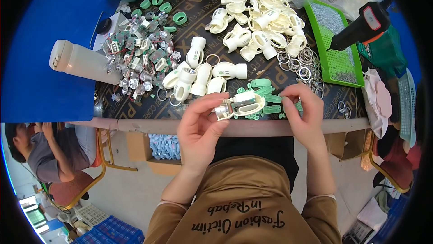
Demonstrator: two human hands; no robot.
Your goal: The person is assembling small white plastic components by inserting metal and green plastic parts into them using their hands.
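My left hand (197, 129) grips an opened cream flashlight housing (247, 105) above the table's near edge. A silver reflector and a white block sit inside the shell, and its oval handle loop points right. My right hand (307, 114) has thumb and forefinger closed at the end of a green plastic piece (271, 98), in a small heap of such pieces lying partly behind the housing. Just beyond my left hand lie several closed cream flashlights (201, 79), some with a metal ring.
Left are a heap of circuit parts with reflectors (142, 50), a white bottle (83, 61) and green rings (179, 18). Far middle holds cream shells (266, 18); split rings (301, 65) lie nearby. Right, an electric screwdriver (361, 25) hangs over a green tray (358, 74) of screws.
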